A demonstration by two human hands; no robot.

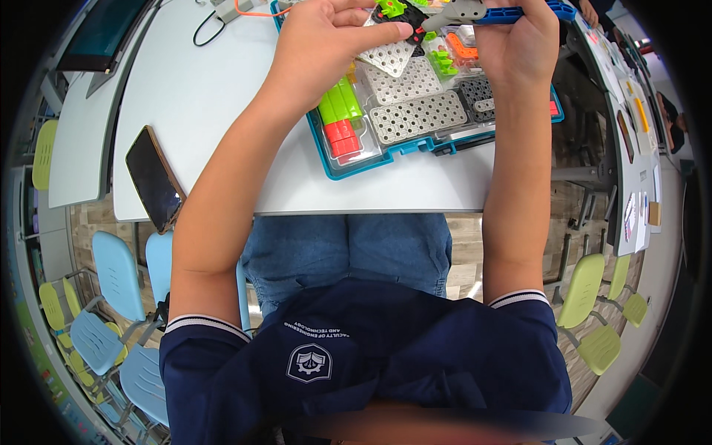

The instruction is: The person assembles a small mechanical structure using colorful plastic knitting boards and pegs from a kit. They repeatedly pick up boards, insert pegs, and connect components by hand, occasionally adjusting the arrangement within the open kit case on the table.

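My left hand (319,44) is closed on a white perforated plate (391,58), its thumb lying along the top. A black part with red bits (417,37) and a bright green piece (391,8) sit at the plate's far end. In my right hand (523,55) are pliers with blue handles and a grey head (454,13); the head points left and meets or overlaps the black part, which I cannot tell. Beneath both hands lies a teal-edged kit tray (341,172) of building parts. The far fingertips run toward the upper edge and are partly hidden.
In the tray are green blocks (340,102), red blocks (341,139), grey perforated plates (417,117) and an orange part (463,46). A phone (154,178) lies at the white table's (215,111) left front corner. Blue chairs (117,274) stand left. Another person's hand (589,13) shows far right.
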